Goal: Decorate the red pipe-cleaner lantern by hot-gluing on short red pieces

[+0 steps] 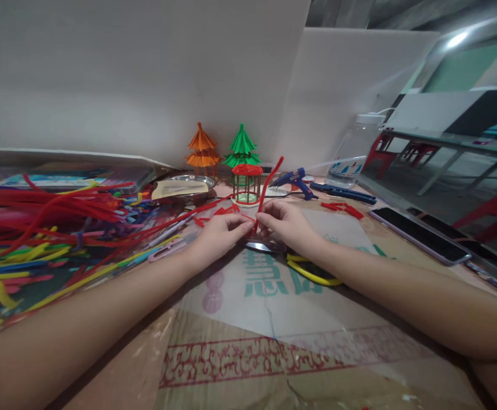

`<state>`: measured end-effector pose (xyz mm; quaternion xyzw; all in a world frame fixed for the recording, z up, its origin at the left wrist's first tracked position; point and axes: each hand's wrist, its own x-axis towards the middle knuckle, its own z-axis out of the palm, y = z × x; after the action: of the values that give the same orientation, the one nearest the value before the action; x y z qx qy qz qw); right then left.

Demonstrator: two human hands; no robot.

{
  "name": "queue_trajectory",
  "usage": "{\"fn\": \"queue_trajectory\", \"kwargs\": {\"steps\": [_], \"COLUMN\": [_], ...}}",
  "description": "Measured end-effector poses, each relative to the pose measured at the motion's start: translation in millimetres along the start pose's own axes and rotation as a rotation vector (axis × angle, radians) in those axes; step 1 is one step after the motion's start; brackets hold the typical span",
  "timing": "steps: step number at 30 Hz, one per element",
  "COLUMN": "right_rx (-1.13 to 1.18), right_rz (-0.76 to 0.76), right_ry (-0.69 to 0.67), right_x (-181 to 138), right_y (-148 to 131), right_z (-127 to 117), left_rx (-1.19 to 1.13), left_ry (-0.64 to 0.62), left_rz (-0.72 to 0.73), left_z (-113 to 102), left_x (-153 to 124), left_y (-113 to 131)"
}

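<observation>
Looked down on a table (111,373) spread with flattened printed cardboard (248,319). Bore a heap of coloured pipe cleaners (39,239) at left, a metal dish (184,188), an orange pagoda model (202,149), a green pagoda model (242,149) and a red-roofed pavilion model (247,183) at the back, cut red bits (227,212) mid-table, a blue glue gun (294,181) and a phone (419,234) at right

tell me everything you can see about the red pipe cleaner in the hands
The red pipe cleaner is a thin, fuzzy-looking stem in bright red. Its lower end is pinched between the fingertips of the left hand and the right hand, which meet around it. From there it rises nearly upright, leaning and curving slightly to the right, with its upper tip free. As far as shows, only the hands touch it.
</observation>
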<state>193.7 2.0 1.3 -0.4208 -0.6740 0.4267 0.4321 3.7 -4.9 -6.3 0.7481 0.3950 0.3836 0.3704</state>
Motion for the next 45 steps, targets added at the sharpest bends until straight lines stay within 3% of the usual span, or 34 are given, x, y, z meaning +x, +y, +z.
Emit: {"fn": "queue_trajectory", "kwargs": {"steps": [9,27,37,41,45], "right_rx": [0.066,0.097,0.237,0.153,0.059], "right_rz": [0.083,0.219,0.193,0.202,0.208], "right_ry": [-0.033,-0.040,-0.075,-0.123,-0.122], "right_x": [-2,-3,0,-1,-2], "right_y": [-3,-9,-8,-12,-12], "right_z": [4,5,5,2,1], "left_rx": [-0.002,-0.083,-0.144,-0.022,0.007], "left_ry": [0.035,-0.057,0.009,0.081,0.057], "left_rz": [-0.006,-0.002,0.018,0.106,0.144], "left_z": [-1,-1,2,3,5], "left_x": [2,0,-2,-5,-6], "left_y": [-4,-7,-6,-4,-7]}}
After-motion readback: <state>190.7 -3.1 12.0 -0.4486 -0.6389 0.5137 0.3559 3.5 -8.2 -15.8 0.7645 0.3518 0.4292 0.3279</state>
